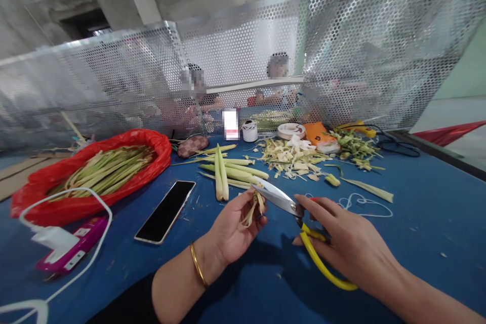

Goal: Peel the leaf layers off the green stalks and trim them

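Note:
Pinched in the fingers of my left hand (237, 228) is a small bundle of dried plant strips (250, 212), its loose ends hanging down. My right hand (337, 238) grips a pair of scissors (279, 196) with yellow handles. The scissor blades point left and reach the top of the bundle; whether they touch it I cannot tell. Just beyond my left hand, pale green leaf stalks (221, 174) lie on the blue table (417, 243).
To the left are a red plastic bag (136, 192) of long stalks, a phone (166, 212) and a purple power strip (76, 248) with a white cable. Leaf scraps (290, 157), a tape roll (291, 130) and white string (360, 202) lie behind and right. A perforated metal screen (243, 30) stands behind.

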{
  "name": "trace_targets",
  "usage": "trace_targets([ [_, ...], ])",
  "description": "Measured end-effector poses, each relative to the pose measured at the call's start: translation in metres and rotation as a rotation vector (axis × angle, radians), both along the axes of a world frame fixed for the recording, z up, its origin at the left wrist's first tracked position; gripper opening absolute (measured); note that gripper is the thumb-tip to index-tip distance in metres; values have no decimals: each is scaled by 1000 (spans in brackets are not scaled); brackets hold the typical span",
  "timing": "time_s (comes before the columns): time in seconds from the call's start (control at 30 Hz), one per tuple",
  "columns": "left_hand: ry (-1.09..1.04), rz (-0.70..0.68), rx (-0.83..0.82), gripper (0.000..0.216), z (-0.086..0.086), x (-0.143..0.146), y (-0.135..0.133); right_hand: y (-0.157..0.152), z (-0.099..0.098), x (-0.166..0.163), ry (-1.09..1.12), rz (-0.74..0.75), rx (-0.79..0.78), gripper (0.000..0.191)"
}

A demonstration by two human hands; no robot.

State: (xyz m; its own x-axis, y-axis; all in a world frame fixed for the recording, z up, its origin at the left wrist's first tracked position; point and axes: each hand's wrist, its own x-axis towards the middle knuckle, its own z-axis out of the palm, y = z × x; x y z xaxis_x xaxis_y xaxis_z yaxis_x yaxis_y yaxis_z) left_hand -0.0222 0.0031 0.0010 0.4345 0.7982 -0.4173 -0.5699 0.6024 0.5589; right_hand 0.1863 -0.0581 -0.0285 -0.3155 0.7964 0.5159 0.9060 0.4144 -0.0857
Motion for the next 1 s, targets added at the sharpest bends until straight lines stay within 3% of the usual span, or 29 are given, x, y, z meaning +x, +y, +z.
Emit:
trace_targets([
  [0.83,-59,-55,-87,20,3,4,-5,-4,-7,-4,-83,0,55,46],
  [1.0,-57,-47,-61,19,3,3,-4,-5,-2,-3,74,14,0,41],
])
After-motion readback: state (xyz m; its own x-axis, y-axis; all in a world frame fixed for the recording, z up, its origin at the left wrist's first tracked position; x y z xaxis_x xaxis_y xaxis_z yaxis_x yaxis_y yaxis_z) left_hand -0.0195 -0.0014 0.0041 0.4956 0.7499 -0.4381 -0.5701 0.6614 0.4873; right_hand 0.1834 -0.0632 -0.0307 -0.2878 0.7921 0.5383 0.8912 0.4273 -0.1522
